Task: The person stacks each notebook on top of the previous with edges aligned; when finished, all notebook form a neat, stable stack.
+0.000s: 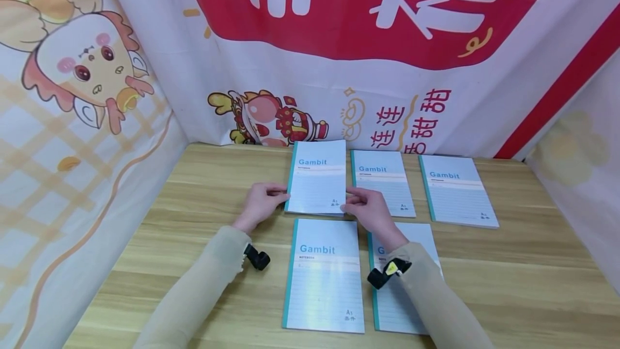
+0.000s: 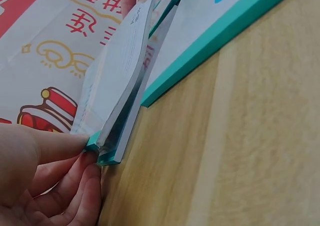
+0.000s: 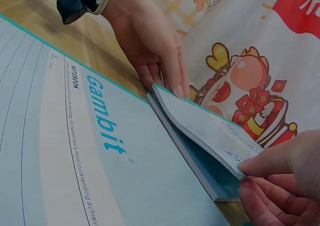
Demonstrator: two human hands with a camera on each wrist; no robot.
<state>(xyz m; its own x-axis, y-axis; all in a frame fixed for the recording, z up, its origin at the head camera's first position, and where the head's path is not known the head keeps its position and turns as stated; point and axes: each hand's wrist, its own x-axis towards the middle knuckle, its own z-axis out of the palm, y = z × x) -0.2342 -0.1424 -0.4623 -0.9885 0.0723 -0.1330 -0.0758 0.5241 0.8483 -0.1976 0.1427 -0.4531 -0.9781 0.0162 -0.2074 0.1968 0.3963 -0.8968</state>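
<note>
A pale blue "Gambit" notebook (image 1: 317, 176) with a teal spine lies at the left of the far row on the wooden table (image 1: 194, 220). My left hand (image 1: 283, 196) pinches the near corner of its spine between thumb and fingers (image 2: 65, 151). My right hand (image 1: 346, 206) pinches its near right corner (image 3: 250, 168). The wrist views show this notebook (image 2: 120, 75) (image 3: 210, 126) raised at the near edge over a second layer of the same blue; I cannot tell if that is another notebook.
Two more notebooks (image 1: 382, 182) (image 1: 457, 190) lie to the right in the far row. In the near row are one (image 1: 324, 273) and another (image 1: 411, 295), partly under my right forearm. Printed banners (image 1: 339, 69) wall the table at the back and sides.
</note>
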